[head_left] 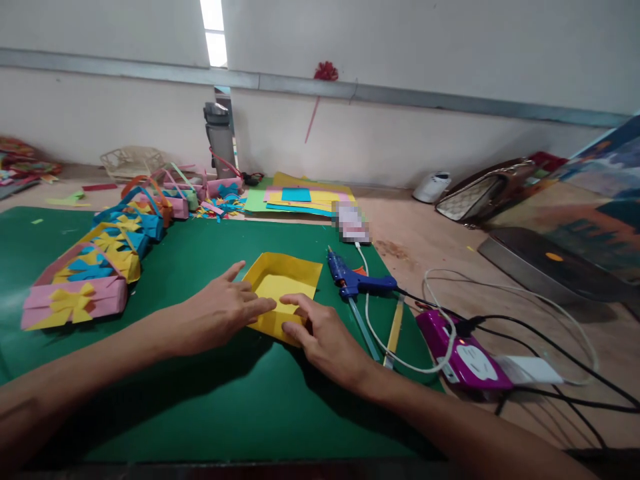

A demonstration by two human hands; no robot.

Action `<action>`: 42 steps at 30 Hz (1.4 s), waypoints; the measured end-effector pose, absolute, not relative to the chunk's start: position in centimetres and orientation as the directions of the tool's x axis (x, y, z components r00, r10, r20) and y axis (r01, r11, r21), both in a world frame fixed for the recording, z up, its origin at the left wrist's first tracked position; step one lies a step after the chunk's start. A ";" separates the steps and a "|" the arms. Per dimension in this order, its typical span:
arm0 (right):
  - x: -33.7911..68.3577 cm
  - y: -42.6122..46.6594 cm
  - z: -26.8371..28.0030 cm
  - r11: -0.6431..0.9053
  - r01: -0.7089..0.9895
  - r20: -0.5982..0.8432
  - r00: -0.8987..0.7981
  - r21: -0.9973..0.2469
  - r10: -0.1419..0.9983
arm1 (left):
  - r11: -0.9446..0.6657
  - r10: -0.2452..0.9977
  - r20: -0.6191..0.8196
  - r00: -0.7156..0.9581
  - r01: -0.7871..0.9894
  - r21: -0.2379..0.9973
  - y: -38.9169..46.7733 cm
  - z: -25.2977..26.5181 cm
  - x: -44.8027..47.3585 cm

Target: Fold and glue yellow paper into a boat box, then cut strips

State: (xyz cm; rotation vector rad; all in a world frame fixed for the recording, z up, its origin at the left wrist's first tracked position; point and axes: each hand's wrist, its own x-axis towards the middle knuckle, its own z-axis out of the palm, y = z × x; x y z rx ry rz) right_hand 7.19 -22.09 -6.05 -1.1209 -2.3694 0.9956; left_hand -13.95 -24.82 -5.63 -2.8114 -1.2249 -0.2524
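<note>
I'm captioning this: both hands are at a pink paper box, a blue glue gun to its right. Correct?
In the head view, the paper box is yellow, not pink; the left hand, right hand and blue glue gun are as you said.

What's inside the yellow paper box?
A paler yellow floor shows inside the box. The left hand and right hand cover part of it; anything beneath them is hidden.
</note>
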 end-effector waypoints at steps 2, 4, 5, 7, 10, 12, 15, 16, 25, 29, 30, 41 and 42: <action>7.1 -22.0 -6.2 0.463 0.543 0.010 -0.641 -0.701 0.767 | -0.686 0.694 0.237 0.680 0.724 -0.068 -25.1 -5.5 -13.6; 7.1 -22.0 -6.3 0.485 0.548 0.024 -0.646 -0.682 0.763 | -0.690 0.623 0.358 0.695 0.705 -0.167 -25.9 -5.2 -13.1; 7.1 -22.0 -6.3 0.496 0.556 0.031 -0.644 -0.667 0.764 | -0.695 0.569 0.425 0.704 0.688 -0.210 -26.4 -5.2 -12.8; 7.1 -22.0 -6.4 0.517 0.584 0.042 -0.636 -0.626 0.770 | -0.725 0.455 0.514 0.728 0.637 -0.261 -27.6 -5.5 -12.1; 7.1 -22.0 -6.3 0.543 0.622 0.043 -0.634 -0.565 0.772 | -0.696 0.496 0.491 0.716 0.666 -0.269 -29.2 -6.9 -11.0; 7.1 -22.0 -6.2 0.554 0.639 0.028 -0.641 -0.533 0.767 | -0.670 0.543 0.468 0.697 0.696 -0.260 -29.9 -8.0 -10.5; 7.1 -22.0 -6.1 0.564 0.670 0.002 -0.643 -0.482 0.766 | -0.643 0.615 0.431 0.660 0.736 -0.210 -30.3 -9.1 -10.2; 7.1 -22.0 -6.1 0.567 0.678 0.000 -0.642 -0.468 0.767 | -0.633 0.640 0.419 0.644 0.751 -0.188 -30.4 -9.3 -10.1; 7.3 -21.7 -6.7 0.600 0.704 0.017 -0.643 -0.379 0.765 | -0.565 0.739 0.397 0.544 0.822 -0.075 -31.5 -9.9 -9.8; 7.3 -21.8 -6.8 0.612 0.712 0.020 -0.646 -0.345 0.763 | -0.562 0.739 0.414 0.532 0.825 -0.058 -32.0 -9.9 -9.7; 7.3 -21.8 -6.9 0.614 0.709 0.024 -0.648 -0.346 0.761 | -0.561 0.734 0.424 0.531 0.825 -0.061 -32.2 -10.0 -9.7; 7.4 -21.4 -7.2 0.598 0.698 0.026 -0.642 -0.394 0.766 | -0.519 0.753 0.419 0.508 0.849 -0.098 -32.9 -10.3 -9.5; 7.3 -21.4 -7.2 0.597 0.698 0.025 -0.641 -0.396 0.767 | -0.529 0.747 0.407 0.526 0.841 -0.116 -32.8 -10.1 -9.6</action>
